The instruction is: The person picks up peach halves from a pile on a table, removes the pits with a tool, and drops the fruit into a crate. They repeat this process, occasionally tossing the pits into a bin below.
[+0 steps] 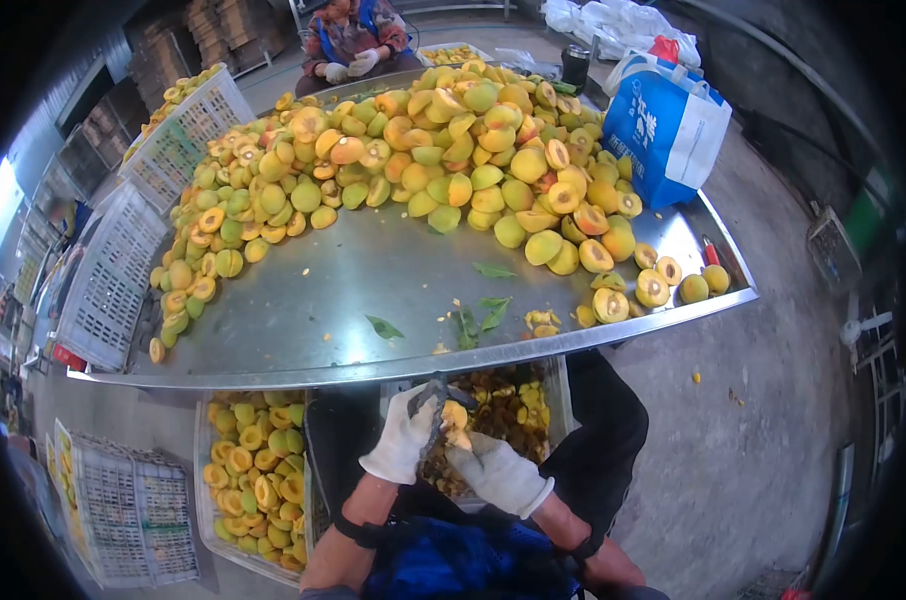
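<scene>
Both my hands wear white gloves and meet over a crate in my lap area. My left hand (pixel 405 440), its glove dark at the fingertips, is closed around one side of a yellow peach piece (pixel 456 418). From the lower right, my right hand (pixel 498 475) is closed with its fingertips against the same piece; whether it also holds a small tool is hidden. Beneath them the crate of scraps (pixel 563 400) contains brown and yellow peach bits. On the metal table (pixel 363 290) in front lies a big heap of peaches (pixel 413 150), many cut into halves.
At left below the table stands a crate of peach halves (pixel 253 480), beside stacked white crates (pixel 133 510). A blue and white bag (pixel 663 130) and a red-handled tool (pixel 710 252) are at the table's right. Leaves (pixel 493 312) lie near its front edge. Across sits a gloved person (pixel 353 45).
</scene>
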`<state>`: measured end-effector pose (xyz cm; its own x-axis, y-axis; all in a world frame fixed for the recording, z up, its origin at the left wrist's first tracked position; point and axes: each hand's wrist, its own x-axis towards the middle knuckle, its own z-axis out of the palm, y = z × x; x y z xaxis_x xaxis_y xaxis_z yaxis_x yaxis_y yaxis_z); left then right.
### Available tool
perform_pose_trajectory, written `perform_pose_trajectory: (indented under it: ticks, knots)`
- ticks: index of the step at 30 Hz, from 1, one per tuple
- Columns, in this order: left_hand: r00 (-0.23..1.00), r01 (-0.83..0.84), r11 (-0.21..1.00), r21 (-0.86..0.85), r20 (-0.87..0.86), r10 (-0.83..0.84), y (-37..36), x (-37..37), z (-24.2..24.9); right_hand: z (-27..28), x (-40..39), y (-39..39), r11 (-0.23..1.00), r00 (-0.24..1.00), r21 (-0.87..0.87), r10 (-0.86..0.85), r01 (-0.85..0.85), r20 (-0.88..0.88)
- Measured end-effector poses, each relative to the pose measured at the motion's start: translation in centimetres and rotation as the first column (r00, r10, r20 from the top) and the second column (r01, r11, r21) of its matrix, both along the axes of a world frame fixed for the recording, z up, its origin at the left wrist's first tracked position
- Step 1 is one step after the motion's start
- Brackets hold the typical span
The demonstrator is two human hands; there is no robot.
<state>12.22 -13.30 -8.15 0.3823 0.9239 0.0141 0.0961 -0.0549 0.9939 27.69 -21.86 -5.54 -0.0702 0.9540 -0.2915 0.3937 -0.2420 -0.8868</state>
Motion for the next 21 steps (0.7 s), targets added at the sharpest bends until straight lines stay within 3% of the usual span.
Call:
perform_pose_trajectory:
  ticks: [3,5,7,10,11,12,14,17,18,21]
  knots:
    - [0.94,0.229,0.965,-0.124,-0.231,-0.253,2.2,-0.1,4.0,-0.7,0.2,-0.8,0.955,0.984,0.238,0.168,-0.178,0.06]
    - [0.887,0.31,0.949,-0.065,-0.341,-0.313,3.1,-0.5,4.2,-1.8,-0.7,-1.0,1.0,0.96,0.019,0.012,-0.007,-0.281]
    - [0.945,0.325,0.945,0.039,0.017,-0.326,2.3,-0.8,3.5,-1.7,-0.9,-0.8,0.983,0.869,-0.176,-0.131,0.051,-0.478]
    - [0.927,0.197,0.97,-0.145,0.35,-0.136,0.3,-1.0,0.7,-0.9,-1.1,-0.6,0.945,0.752,-0.326,-0.237,0.031,-0.615]
    - [0.878,0.191,0.938,-0.289,0.478,-0.032,0.3,-0.6,-0.9,-1.3,-1.5,-0.7,0.937,0.709,-0.35,-0.258,0.017,-0.657]
    - [0.859,0.171,0.925,-0.34,0.511,0.029,0.0,-0.6,-2.0,-1.6,-1.9,-0.8,0.927,0.664,-0.374,-0.279,-0.001,-0.693]
    - [0.808,0.137,0.89,-0.435,0.569,0.154,-0.3,-0.5,-2.7,-2.0,-2.3,-0.7,0.959,0.722,-0.281,-0.217,0.033,-0.657]
    - [0.919,0.138,0.939,-0.316,0.394,-0.002,0.9,-0.8,-2.7,-1.8,-2.6,-0.8,0.964,0.743,-0.26,-0.216,0.058,-0.634]
    - [0.947,0.068,0.927,-0.369,0.316,0.056,0.8,-0.9,-3.5,-1.7,-2.5,-1.0,0.959,0.74,-0.276,-0.231,0.063,-0.632]
    - [0.961,0.212,0.909,-0.359,0.245,-0.128,1.4,-1.0,0.2,-1.3,-1.6,-1.3,0.912,0.619,-0.382,-0.215,-0.148,-0.755]
